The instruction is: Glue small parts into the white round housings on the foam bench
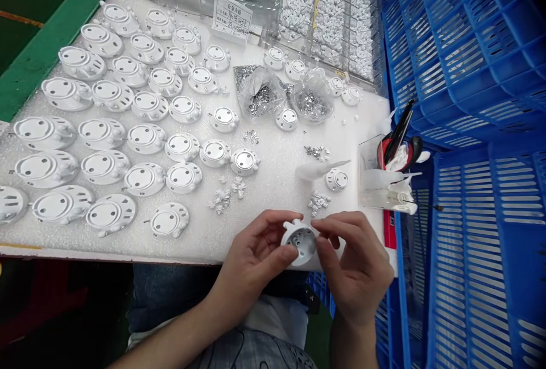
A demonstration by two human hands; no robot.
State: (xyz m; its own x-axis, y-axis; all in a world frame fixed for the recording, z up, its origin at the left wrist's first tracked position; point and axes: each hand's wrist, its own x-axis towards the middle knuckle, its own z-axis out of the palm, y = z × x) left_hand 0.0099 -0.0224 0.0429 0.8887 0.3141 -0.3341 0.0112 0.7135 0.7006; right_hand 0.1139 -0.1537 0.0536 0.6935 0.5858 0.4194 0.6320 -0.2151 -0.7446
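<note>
L hand [251,258] has a white round part [300,247] by its L side, thumb on the near rim, other fingers behind it – hollow side up toward the cam, small holes & pegs inside. R hand [358,261] is at the part's R edge, thumb & index nearly closed, just a narrow gap betw. the tips; can't tell if they pinch a tiny piece or only touch the rim. Part is held over the front edge of the bench, above its white foam sheet [273,187].

Writing: paper label [232,15] at the back, printed heading starts 合金大, last char. unclear. Handwritten lines below, approx. "1/90" at the start of one, rest too blurred to read.

Near the hands: small pile of white bits [319,203] just beyond, then a single white part [336,179] and a translucent bottle w/ thin nozzle [313,171]. Silvery bits [315,152] farther back; 2 clear bags of same-looking metal pcs [261,96] behind. Rows of finished-looking white parts [104,165] fill the L side, flat faces up. Clear box [365,156] on the R holds red/black-handled scissors [413,153] – blue crates [469,255] alongside.
</note>
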